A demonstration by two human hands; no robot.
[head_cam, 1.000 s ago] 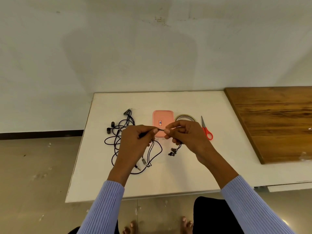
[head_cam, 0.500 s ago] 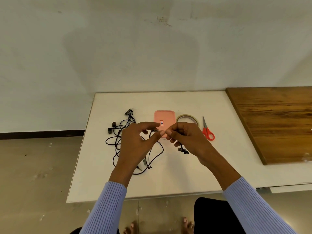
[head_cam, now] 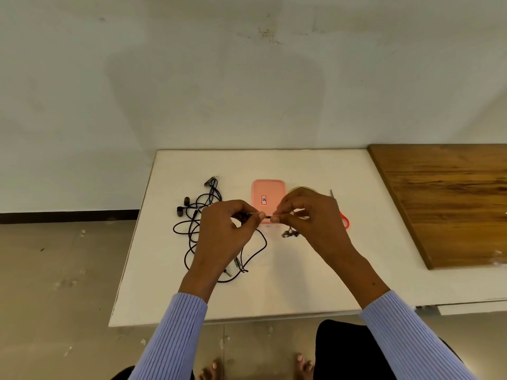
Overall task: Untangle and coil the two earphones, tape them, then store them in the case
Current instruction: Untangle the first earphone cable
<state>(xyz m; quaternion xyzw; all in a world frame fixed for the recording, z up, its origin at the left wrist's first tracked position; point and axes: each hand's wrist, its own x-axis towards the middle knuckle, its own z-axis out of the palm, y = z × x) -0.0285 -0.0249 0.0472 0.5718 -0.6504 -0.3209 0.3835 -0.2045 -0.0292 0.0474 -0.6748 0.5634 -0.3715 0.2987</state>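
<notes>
Earphones (head_cam: 204, 215) sit in a black tangle toward the left edge of the white tabletop (head_cam: 274, 292), earbuds poking out on the left side of the pile and a couple of plugs lying toward the near edge; a loop of the same cord climbs up into the hands. Both hands are raised just over the middle of the tabletop, wrists bent, fingertips almost meeting; left hand (head_cam: 223, 237) pinches a short stretch of cord between thumb and forefinger, right hand (head_cam: 307, 218) pinches the other end of that stretch the same way, remaining fingers curled in. A small dark clump, probably earbuds, dangles under the right hand, too blurry to call. Pink case (head_cam: 268, 196) lies flat toward the far edge, its near end covered by the fingertips; can't tell from here whether it's closed. Tape roll (head_cam: 299, 190) is almost completely behind the right hand, only a sliver of rim showing; scissors (head_cam: 343, 218) beside it show just a blade tip and part of a red handle.
</notes>
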